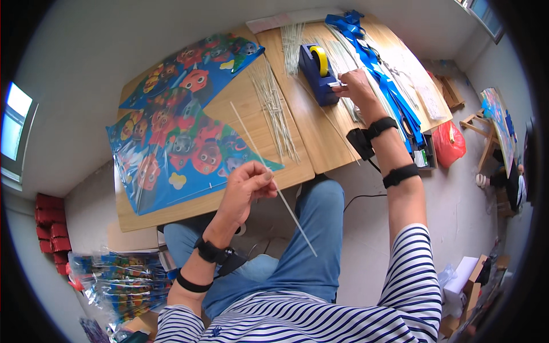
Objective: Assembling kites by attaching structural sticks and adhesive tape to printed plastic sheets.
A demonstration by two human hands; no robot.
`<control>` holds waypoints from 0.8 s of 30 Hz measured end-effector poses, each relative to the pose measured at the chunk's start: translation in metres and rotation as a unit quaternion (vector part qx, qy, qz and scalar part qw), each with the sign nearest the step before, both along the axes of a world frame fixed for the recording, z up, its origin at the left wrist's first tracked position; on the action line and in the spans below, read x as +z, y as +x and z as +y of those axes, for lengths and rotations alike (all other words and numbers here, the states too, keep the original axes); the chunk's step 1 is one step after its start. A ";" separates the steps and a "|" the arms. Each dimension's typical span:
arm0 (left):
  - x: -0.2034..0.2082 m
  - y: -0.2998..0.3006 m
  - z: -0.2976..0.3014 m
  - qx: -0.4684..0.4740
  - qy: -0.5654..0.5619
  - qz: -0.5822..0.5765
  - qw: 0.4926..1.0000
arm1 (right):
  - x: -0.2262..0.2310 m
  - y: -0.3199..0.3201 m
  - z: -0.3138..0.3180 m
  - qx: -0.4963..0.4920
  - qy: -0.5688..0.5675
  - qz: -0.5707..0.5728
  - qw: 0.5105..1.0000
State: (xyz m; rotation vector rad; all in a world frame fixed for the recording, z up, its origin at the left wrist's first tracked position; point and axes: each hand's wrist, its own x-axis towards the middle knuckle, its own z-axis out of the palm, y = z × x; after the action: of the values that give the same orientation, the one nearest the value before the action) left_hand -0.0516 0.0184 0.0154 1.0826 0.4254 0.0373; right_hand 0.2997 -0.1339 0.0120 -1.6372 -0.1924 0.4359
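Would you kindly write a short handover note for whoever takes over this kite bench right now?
Left hand: pinches a thin white rod above the lap, the rod slanting from over the table down past the knee.
Right hand: at the blue tape dispenser, fingertips on the tape end at its front.
Things: the printed kite sail lies flat on the left wooden table; a bundle of spare rods lies beside it; blue ribbons lie on the right.
Done: rod picked up.
Left: no tape piece is torn off yet; the held rod is not on the sail.
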 end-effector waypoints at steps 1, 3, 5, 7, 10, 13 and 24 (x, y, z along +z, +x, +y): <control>0.002 0.007 -0.003 -0.001 0.002 0.007 1.000 | 0.007 -0.016 -0.007 0.018 0.031 -0.008 0.999; 0.003 0.029 -0.018 -0.016 0.000 0.008 1.000 | 0.006 -0.040 -0.052 0.086 0.069 0.010 0.994; -0.004 0.043 -0.019 -0.031 -0.013 0.007 0.999 | 0.025 -0.113 -0.086 0.069 0.136 0.051 0.987; -0.011 0.068 -0.038 -0.054 -0.037 0.005 0.998 | 0.052 -0.181 -0.163 0.115 -0.074 -0.151 0.979; -0.019 0.098 -0.070 -0.076 -0.058 0.023 0.995 | 0.071 -0.285 -0.232 -0.045 0.021 0.060 0.997; -0.029 0.125 -0.106 -0.115 -0.060 0.045 0.991 | 0.049 -0.318 -0.256 -0.096 -0.041 0.087 0.991; -0.035 0.143 -0.129 -0.142 -0.019 0.051 0.988 | 0.013 -0.312 -0.263 -0.081 0.032 0.186 0.979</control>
State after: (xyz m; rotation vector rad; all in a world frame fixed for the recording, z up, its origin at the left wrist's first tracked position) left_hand 0.0915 -0.1109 -0.0196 1.1014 0.3586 -0.2778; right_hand -0.0123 -0.3967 0.0250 -1.4646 0.2045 0.5953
